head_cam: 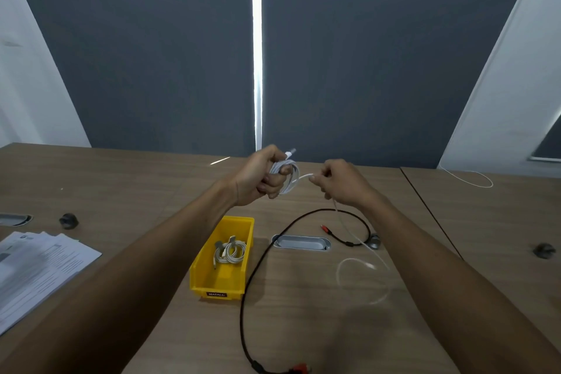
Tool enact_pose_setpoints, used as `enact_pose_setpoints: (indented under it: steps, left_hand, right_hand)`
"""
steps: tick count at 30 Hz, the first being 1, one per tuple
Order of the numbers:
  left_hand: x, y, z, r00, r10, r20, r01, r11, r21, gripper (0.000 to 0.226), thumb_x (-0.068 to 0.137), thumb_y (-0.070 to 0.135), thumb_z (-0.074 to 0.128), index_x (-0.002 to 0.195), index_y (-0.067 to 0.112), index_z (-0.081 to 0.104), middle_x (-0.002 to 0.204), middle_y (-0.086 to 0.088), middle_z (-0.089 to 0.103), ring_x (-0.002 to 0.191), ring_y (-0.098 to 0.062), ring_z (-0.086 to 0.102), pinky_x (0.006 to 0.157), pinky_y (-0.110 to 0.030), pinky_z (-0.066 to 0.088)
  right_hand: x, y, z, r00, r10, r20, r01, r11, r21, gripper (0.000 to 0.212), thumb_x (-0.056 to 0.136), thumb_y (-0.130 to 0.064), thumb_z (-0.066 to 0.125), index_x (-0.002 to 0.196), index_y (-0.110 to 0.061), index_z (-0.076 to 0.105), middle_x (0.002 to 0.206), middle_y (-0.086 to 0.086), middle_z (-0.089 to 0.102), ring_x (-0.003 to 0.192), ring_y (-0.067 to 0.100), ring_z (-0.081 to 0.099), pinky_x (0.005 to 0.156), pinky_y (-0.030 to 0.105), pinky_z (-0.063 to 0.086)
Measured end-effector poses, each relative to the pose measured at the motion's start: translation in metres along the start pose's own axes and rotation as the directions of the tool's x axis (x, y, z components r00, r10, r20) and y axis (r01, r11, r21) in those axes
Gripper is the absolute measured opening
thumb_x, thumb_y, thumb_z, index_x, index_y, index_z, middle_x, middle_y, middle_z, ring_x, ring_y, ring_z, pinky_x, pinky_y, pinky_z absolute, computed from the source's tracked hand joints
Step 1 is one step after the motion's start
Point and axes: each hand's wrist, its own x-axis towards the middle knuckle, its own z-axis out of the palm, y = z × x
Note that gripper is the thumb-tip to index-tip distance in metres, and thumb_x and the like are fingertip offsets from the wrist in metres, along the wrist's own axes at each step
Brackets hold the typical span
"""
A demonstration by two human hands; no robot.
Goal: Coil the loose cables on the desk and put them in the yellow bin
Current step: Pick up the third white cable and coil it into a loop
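My left hand (263,174) grips several loops of a white cable (290,181) held up above the desk, its plug sticking out past the thumb. My right hand (337,181) pinches the same cable a little to the right. The loose tail hangs down from that hand and curls on the desk. The yellow bin (223,281) stands below my left hand, with a coiled white cable (230,252) inside. A black cable (252,267) with red plugs lies loose on the desk to the right of the bin.
A grey cable slot (301,243) is set in the wooden desk (136,191) beside the bin. Papers (36,270) lie at the left edge. Another white cable (473,181) lies at the far right. Small dark caps (69,220) sit on the desk.
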Motion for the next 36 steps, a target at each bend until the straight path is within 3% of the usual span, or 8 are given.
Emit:
enact_pose_setpoints:
  steps: [6, 9, 15, 19, 26, 31, 33, 36]
  left_hand:
    - [-0.01, -0.006, 0.006, 0.991, -0.121, 0.049, 0.092, 0.914, 0.395, 0.035, 0.101, 0.031, 0.029, 0.074, 0.018, 0.047, 0.058, 0.005, 0.032, 0.051, -0.012, 0.024, 0.052, -0.03, 0.026]
    - [-0.004, -0.022, 0.008, 0.981, -0.193, 0.002, 0.161, 0.821, 0.548, 0.037, 0.1, 0.038, 0.028, 0.077, 0.018, 0.049, 0.057, 0.007, 0.038, 0.053, -0.012, 0.029, 0.053, -0.03, 0.028]
    - [0.007, -0.041, -0.003, 0.988, -0.108, -0.111, 0.145, 0.899, 0.413, 0.068, 0.098, 0.076, 0.017, 0.084, 0.017, 0.05, 0.064, 0.004, 0.039, 0.059, -0.011, 0.031, 0.058, -0.03, 0.032]
    - [0.011, -0.041, -0.002, 0.985, -0.096, -0.146, 0.149, 0.897, 0.416, 0.08, 0.089, 0.086, 0.01, 0.09, 0.015, 0.049, 0.069, 0.0, 0.038, 0.062, -0.013, 0.03, 0.062, -0.032, 0.032]
    - [0.018, -0.04, -0.014, 0.965, -0.022, -0.263, 0.051, 0.993, 0.106, 0.062, 0.099, 0.074, 0.022, 0.089, 0.016, 0.044, 0.063, 0.004, 0.041, 0.06, -0.014, 0.034, 0.061, -0.031, 0.033]
    - [0.023, -0.028, -0.013, 0.935, 0.03, -0.354, -0.079, 0.989, -0.124, 0.034, 0.11, 0.035, 0.037, 0.088, 0.014, 0.052, 0.083, -0.011, 0.07, 0.069, -0.021, 0.062, 0.072, -0.034, 0.046]
    - [0.023, -0.019, -0.01, 0.943, 0.011, -0.332, -0.119, 0.944, -0.307, 0.032, 0.111, 0.029, 0.033, 0.089, 0.015, 0.052, 0.097, -0.015, 0.077, 0.08, -0.021, 0.073, 0.084, -0.035, 0.051]
    - [0.021, -0.005, -0.006, 0.952, -0.009, -0.306, -0.189, 0.769, -0.611, 0.031, 0.11, 0.024, 0.034, 0.087, 0.014, 0.052, 0.095, -0.015, 0.077, 0.08, -0.023, 0.075, 0.089, -0.037, 0.054]
  right_hand:
    - [0.006, 0.003, -0.017, 1.0, 0.026, 0.007, -0.026, 0.998, 0.054, 0.043, 0.089, -0.045, 0.079, 0.077, -0.005, 0.071, 0.069, 0.012, 0.066, 0.061, 0.027, 0.064, 0.062, 0.042, 0.06]
    - [0.005, -0.001, -0.026, 1.0, 0.006, -0.029, -0.004, 0.995, 0.095, 0.041, 0.09, -0.039, 0.08, 0.078, -0.001, 0.072, 0.067, 0.005, 0.062, 0.063, 0.013, 0.058, 0.061, 0.031, 0.048]
    - [-0.004, -0.017, -0.037, 0.999, -0.03, 0.027, 0.026, 0.989, 0.148, 0.028, 0.094, -0.031, 0.075, 0.075, -0.011, 0.078, 0.062, 0.001, 0.061, 0.058, 0.011, 0.051, 0.064, 0.031, 0.048]
    - [-0.012, -0.036, -0.04, 0.996, -0.046, 0.072, 0.026, 0.963, 0.268, 0.024, 0.092, -0.022, 0.071, 0.078, -0.005, 0.078, 0.06, 0.002, 0.053, 0.054, 0.012, 0.042, 0.056, 0.03, 0.039]
    - [-0.019, -0.04, -0.032, 0.945, -0.093, 0.314, -0.01, 0.95, 0.313, 0.019, 0.093, -0.012, 0.07, 0.089, 0.005, 0.077, 0.067, 0.006, 0.062, 0.054, 0.014, 0.051, 0.05, 0.026, 0.042]
    - [-0.018, -0.019, -0.016, 0.825, -0.059, 0.562, -0.113, 0.957, 0.267, 0.018, 0.102, -0.008, 0.059, 0.103, 0.002, 0.074, 0.084, 0.012, 0.073, 0.075, 0.02, 0.07, 0.078, 0.034, 0.056]
    - [-0.017, -0.007, -0.01, 0.803, -0.042, 0.594, -0.08, 0.981, 0.178, 0.019, 0.104, -0.013, 0.058, 0.105, -0.004, 0.075, 0.09, 0.014, 0.077, 0.083, 0.016, 0.071, 0.084, 0.035, 0.052]
    - [-0.018, 0.007, -0.003, 0.803, -0.017, 0.596, -0.072, 0.989, 0.126, 0.021, 0.105, -0.017, 0.059, 0.108, -0.004, 0.075, 0.103, 0.013, 0.08, 0.087, 0.01, 0.073, 0.08, 0.024, 0.05]
